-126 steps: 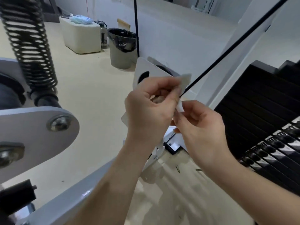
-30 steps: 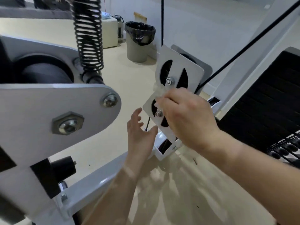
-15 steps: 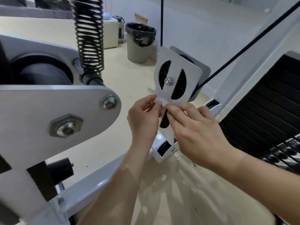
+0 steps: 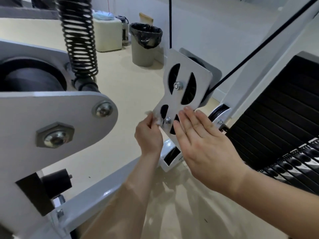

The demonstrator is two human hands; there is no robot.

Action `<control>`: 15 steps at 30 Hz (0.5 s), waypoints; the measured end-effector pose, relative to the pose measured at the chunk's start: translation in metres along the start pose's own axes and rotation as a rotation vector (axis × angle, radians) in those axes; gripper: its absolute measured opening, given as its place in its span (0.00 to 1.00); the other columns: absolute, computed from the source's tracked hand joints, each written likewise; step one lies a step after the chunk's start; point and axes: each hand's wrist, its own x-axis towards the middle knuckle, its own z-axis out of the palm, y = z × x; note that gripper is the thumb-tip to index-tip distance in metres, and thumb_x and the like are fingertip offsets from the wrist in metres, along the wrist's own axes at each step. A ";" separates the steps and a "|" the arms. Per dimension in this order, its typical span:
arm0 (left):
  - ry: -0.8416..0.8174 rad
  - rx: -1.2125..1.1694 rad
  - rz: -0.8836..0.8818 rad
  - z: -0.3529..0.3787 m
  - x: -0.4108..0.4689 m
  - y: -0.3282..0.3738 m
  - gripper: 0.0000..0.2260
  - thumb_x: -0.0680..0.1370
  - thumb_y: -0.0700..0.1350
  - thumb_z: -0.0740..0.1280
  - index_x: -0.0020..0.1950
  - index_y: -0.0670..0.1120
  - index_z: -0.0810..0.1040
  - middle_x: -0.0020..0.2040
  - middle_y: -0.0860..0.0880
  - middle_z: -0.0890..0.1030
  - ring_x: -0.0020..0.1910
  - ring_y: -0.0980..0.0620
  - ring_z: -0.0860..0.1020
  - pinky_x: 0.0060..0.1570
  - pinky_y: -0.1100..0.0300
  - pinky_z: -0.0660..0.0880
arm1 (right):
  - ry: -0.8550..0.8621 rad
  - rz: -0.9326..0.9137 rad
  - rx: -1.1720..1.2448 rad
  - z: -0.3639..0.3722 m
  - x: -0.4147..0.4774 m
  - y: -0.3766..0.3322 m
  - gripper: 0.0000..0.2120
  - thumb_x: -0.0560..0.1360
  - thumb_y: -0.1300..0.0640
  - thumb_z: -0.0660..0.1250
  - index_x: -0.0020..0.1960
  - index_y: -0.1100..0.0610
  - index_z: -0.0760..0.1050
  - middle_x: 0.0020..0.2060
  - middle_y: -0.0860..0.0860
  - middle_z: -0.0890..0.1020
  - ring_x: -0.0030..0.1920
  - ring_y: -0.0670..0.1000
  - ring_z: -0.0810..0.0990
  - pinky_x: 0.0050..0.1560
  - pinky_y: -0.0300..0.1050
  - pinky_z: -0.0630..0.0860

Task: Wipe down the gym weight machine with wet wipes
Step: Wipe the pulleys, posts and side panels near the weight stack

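- At the near left, a grey bracket (image 4: 51,118) of the machine carries a hex nut and a round bolt.
- Behind it, a black coil spring (image 4: 77,37) goes up and out of view.
- On the far floor stands a grey bin (image 4: 145,44) with a black bag.
- The left hand (image 4: 148,135) has a narrow grip: its fingertips pinch a small white wet wipe (image 4: 157,121) against the left edge of the white pulley plate (image 4: 184,94), beside the lower bolt.
- The right hand (image 4: 203,144) has a wide, flat grip and holds nothing; its straight fingers lie over the lower right part of the plate.
- A black cable (image 4: 259,47) runs up to the right from the pulley.
- At the far right is the black weight stack (image 4: 276,126).
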 end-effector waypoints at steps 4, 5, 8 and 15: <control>-0.045 0.049 -0.076 0.000 -0.018 -0.022 0.09 0.78 0.41 0.64 0.50 0.45 0.84 0.43 0.48 0.85 0.44 0.50 0.81 0.47 0.52 0.75 | -0.042 -0.044 0.015 -0.001 -0.004 0.011 0.31 0.80 0.62 0.32 0.71 0.73 0.64 0.70 0.70 0.66 0.73 0.67 0.63 0.75 0.57 0.48; -0.015 0.049 -0.071 -0.004 -0.021 -0.020 0.08 0.78 0.41 0.65 0.44 0.45 0.83 0.35 0.50 0.82 0.36 0.52 0.78 0.42 0.54 0.73 | -0.047 -0.055 0.029 -0.002 -0.004 0.013 0.30 0.80 0.62 0.34 0.71 0.74 0.64 0.70 0.70 0.66 0.73 0.66 0.63 0.75 0.57 0.47; 0.128 -0.062 -0.010 -0.022 -0.023 0.005 0.06 0.78 0.42 0.66 0.46 0.46 0.83 0.37 0.50 0.82 0.39 0.51 0.80 0.44 0.56 0.75 | -0.027 -0.076 0.066 -0.005 -0.003 0.014 0.27 0.79 0.59 0.43 0.70 0.73 0.64 0.70 0.69 0.66 0.73 0.66 0.64 0.74 0.57 0.47; -0.103 -0.079 0.317 -0.009 -0.045 0.039 0.08 0.76 0.41 0.71 0.53 0.50 0.84 0.43 0.58 0.83 0.43 0.64 0.80 0.47 0.70 0.73 | 0.009 -0.045 0.091 -0.001 -0.006 0.013 0.33 0.80 0.60 0.30 0.70 0.72 0.65 0.70 0.69 0.67 0.73 0.65 0.64 0.74 0.58 0.53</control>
